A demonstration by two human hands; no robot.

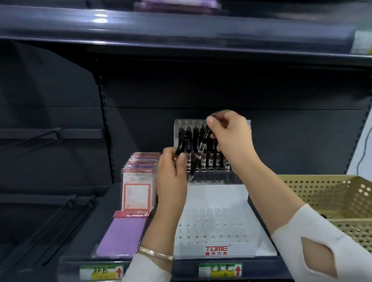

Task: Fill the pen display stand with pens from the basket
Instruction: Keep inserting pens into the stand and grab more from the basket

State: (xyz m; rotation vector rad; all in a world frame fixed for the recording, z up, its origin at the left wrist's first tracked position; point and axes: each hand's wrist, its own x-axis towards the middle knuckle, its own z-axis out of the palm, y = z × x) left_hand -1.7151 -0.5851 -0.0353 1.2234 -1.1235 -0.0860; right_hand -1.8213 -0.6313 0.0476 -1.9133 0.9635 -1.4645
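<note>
By my reckoning the pen display stand [215, 226] was barely begun, only back-row pens [213, 158] standing, front holes bare, while my left hand [171, 166] gripped spare pens [180, 144] and my right hand [231, 134] pinched a tilted pen [200, 149] over that row.

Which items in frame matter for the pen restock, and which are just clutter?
Job: pen display stand, racked pens, basket, left hand gripping black pen, right hand gripping tilted pen.
Clutter: purple notepad, label packs, shelf price tags.
</note>
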